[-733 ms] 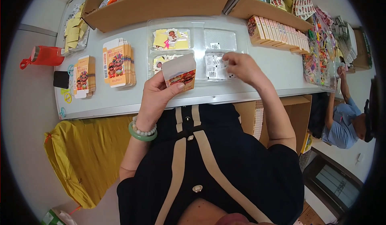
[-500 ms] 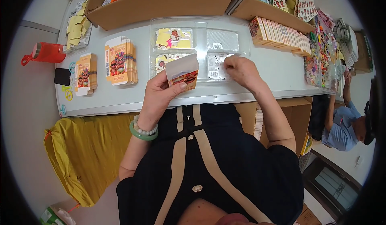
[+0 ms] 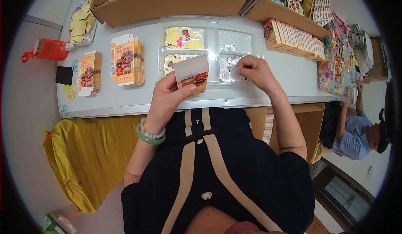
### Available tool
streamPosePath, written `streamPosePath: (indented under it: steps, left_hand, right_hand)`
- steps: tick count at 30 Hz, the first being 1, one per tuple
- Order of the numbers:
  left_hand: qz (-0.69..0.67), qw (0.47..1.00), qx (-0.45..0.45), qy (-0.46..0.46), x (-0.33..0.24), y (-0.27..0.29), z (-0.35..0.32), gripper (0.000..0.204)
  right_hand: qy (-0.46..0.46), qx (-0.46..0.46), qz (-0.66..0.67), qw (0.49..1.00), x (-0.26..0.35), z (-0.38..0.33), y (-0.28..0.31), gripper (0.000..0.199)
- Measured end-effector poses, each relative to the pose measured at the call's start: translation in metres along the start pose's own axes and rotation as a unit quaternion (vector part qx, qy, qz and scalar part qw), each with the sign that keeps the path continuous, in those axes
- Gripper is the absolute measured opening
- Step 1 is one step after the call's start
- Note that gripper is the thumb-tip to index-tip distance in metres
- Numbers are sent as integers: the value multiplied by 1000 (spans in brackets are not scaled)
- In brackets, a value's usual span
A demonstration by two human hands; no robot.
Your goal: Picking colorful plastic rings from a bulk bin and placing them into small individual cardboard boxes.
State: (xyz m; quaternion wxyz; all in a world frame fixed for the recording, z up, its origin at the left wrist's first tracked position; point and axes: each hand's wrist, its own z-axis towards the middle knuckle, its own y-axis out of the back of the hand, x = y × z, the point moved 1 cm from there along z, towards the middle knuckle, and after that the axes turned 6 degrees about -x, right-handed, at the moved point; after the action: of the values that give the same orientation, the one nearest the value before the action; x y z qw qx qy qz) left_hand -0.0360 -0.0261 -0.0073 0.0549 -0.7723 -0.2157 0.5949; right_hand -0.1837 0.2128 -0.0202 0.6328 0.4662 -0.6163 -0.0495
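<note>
My left hand [image 3: 171, 94] is closed around a small printed carton [image 3: 194, 80], orange and red, its pale flap raised at the top. Over the lower right compartment of a clear plastic tray [image 3: 213, 52], my right hand [image 3: 255, 73] pinches with thumb and forefinger. A small pale bit shows at the fingertips, too small to name. Beneath that hand lie small clear packets [image 3: 228, 69] with dark specks and printed labels. The tray's left compartments hold picture-sticker packets [image 3: 184, 37] with yellow pieces and something pink.
Flat printed cartons [image 3: 127, 60] stand in stacks on the left, near a phone [image 3: 64, 75] and a red bottle [image 3: 52, 50]. A row of filled-out cartons [image 3: 293, 37] stands at right. Large cardboard boxes [image 3: 176, 6] line the back. Another person [image 3: 356, 129] works at far right.
My right hand has shifted slightly right within the packet compartment, its fingertips drawn together. My left hand keeps hold of the carton. The whole view has moved a little.
</note>
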Motion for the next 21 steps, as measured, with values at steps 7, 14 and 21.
streamPosePath:
  steps: [7, 14, 21]
  left_hand:
    - [73, 997, 4, -10, 4, -5, 4, 24]
    - [113, 992, 50, -23, 6, -13, -1, 27]
    - [23, 998, 45, -31, 3, 3, -11, 30]
  right_hand:
    - [-71, 25, 368, 927, 60, -11, 20, 7]
    - [236, -82, -26, 968, 125, -19, -8, 14]
    - [213, -34, 27, 976, 134, -16, -12, 13]
